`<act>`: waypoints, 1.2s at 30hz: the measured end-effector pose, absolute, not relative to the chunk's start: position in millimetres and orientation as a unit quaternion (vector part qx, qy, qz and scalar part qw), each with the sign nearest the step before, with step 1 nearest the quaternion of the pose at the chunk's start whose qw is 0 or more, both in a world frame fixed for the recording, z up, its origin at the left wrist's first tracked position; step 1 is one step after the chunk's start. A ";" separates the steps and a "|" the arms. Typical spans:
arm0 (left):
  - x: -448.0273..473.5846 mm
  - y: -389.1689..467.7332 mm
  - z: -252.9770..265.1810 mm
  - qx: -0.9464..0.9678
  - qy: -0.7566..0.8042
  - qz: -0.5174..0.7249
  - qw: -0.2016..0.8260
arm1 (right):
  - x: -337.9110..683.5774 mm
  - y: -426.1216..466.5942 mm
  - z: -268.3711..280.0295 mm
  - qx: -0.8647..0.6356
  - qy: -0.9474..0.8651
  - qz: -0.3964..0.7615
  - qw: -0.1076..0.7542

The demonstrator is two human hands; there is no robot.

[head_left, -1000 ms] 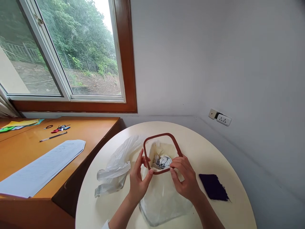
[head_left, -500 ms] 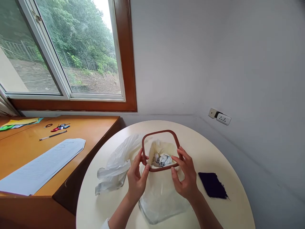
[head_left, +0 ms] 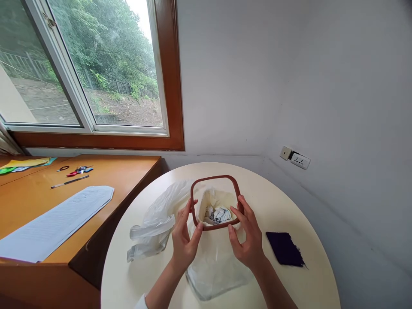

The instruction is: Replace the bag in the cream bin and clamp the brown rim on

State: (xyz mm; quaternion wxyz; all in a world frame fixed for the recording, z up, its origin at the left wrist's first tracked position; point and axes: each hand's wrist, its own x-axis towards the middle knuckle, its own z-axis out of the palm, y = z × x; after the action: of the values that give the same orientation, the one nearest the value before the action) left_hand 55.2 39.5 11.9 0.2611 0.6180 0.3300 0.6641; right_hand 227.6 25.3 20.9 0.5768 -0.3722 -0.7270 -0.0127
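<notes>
Both hands hold a brown rounded-square rim ring (head_left: 215,177), tilted upright above a cream bin (head_left: 209,201) with a plastic liner in it. My left hand (head_left: 186,234) is closed on the ring's left side, thumb at the lower left corner. My right hand (head_left: 249,236) grips the right side, its thumb and index finger near the lower right corner. Crumpled paper (head_left: 222,215) lies inside the bin. Translucent plastic bag film (head_left: 219,274) hangs over the front of the bin and spreads on the round table (head_left: 299,223).
On the table's left lies a crumpled white plastic bag (head_left: 156,223); a dark purple cloth (head_left: 285,249) lies on the right. The wooden desk (head_left: 119,167) holds paper sheets (head_left: 61,219), a pen (head_left: 70,182) and scissors (head_left: 77,171). A wall socket (head_left: 300,161) is at the right.
The view has shifted slightly, so everything sits a little further left. Both hands keep their hold on the ring, which stays above the bin.
</notes>
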 end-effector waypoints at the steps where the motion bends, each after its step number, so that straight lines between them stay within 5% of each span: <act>1: 55.5 39.1 12.2 0.617 0.333 0.665 0.258 | 228.0 25.2 20.4 -0.375 -0.727 -0.015 0.574; 22: 63.7 30.1 3.7 0.748 0.346 0.567 0.015 | 238.5 36.9 8.9 -0.446 -0.616 0.080 0.645; 36: 55.8 36.4 2.5 0.735 0.343 0.582 0.050 | 238.8 40.4 5.0 -0.472 -0.620 0.113 0.616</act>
State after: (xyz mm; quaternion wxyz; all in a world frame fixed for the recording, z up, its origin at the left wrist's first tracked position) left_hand 55.8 36.4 2.5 0.0501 0.7353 0.3435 0.5821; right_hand 238.8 40.4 5.0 0.6161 -0.4722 -0.6202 0.1129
